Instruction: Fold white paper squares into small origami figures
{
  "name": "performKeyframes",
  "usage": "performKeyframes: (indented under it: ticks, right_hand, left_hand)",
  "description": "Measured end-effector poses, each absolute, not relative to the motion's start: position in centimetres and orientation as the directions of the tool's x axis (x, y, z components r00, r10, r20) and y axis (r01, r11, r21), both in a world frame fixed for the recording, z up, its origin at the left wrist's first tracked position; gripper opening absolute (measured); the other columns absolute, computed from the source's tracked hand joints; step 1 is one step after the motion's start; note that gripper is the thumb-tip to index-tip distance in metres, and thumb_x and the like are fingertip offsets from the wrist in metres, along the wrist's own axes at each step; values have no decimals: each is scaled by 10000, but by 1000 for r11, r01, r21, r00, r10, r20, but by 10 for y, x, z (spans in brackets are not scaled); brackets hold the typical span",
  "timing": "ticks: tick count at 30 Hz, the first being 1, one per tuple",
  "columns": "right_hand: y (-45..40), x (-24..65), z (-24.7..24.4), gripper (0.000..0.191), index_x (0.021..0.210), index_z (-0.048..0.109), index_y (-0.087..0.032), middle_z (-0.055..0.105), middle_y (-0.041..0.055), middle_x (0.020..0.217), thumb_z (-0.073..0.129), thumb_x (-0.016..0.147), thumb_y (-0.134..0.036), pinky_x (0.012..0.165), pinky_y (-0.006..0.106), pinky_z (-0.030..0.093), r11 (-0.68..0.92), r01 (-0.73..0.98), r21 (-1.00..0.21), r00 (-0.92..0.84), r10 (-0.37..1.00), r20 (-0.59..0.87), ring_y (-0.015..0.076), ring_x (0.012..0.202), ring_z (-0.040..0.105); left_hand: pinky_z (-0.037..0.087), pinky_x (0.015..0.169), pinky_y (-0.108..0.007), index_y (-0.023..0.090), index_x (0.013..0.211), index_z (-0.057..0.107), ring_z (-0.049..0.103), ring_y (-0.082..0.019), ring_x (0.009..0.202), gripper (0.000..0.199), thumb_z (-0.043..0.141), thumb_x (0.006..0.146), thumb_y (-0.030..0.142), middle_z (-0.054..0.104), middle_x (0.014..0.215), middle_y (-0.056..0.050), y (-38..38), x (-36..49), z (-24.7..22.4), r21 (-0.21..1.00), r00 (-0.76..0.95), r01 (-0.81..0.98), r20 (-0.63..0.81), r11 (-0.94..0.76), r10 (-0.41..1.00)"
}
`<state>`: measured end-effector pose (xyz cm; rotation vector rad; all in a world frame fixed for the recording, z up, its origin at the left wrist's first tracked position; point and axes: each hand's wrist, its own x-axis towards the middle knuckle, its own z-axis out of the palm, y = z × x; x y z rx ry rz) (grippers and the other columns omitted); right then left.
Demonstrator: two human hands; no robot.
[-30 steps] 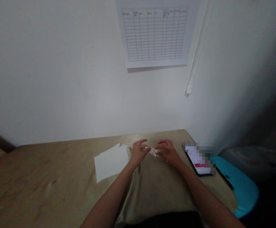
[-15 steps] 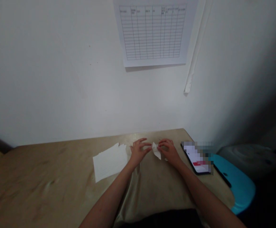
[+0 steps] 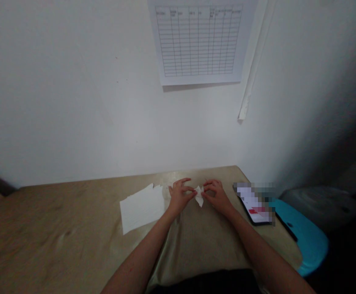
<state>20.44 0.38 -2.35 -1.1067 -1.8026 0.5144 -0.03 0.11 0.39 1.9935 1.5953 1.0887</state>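
Note:
A small white piece of paper is held between my two hands above the brown-covered table. My left hand pinches its left edge between thumb and finger, the other fingers stretched out. My right hand pinches the right edge with thumb and fingertips. Left of my left hand, a larger white sheet with a torn, ragged upper edge lies flat on the table.
The brown-covered table meets a white wall, where a printed grid sheet hangs. A phone with a lit screen lies right of my right hand. Beyond it is a blue stool-like surface.
The small paper piece has changed shape and looks narrower and more crumpled between my fingertips. My right hand has moved slightly left, nearer my left hand.

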Motion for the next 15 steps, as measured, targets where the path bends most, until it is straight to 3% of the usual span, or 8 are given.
performKeyframes:
  ticks: [3,9,15]
  right_hand:
    - [4,205,-24,77,811,689,-252,635,53,1093,679,836,-324,1056,464,370,517,486,-705,-164,846,507,246,1149,488]
    - [7,208,-23,85,783,660,-246,629,66,1105,662,834,-314,1052,470,377,478,506,-718,-78,854,514,257,1145,490]
    - [6,207,-21,98,799,680,-247,620,70,1119,670,832,-338,1066,474,366,465,478,-745,-38,858,512,259,1155,488]
  left_hand:
    - [234,1132,-640,304,789,783,480,-302,1302,45,787,755,274,623,1337,-18,1,-2,5,681,59,673,340,-289,939]
    - [336,1098,-562,285,793,771,525,-273,1248,64,786,744,246,642,1302,-21,7,-6,4,722,-25,640,364,-265,931]
    - [361,1088,-531,277,806,770,532,-263,1237,67,783,744,254,647,1296,-28,7,-7,6,720,-14,635,371,-279,928]
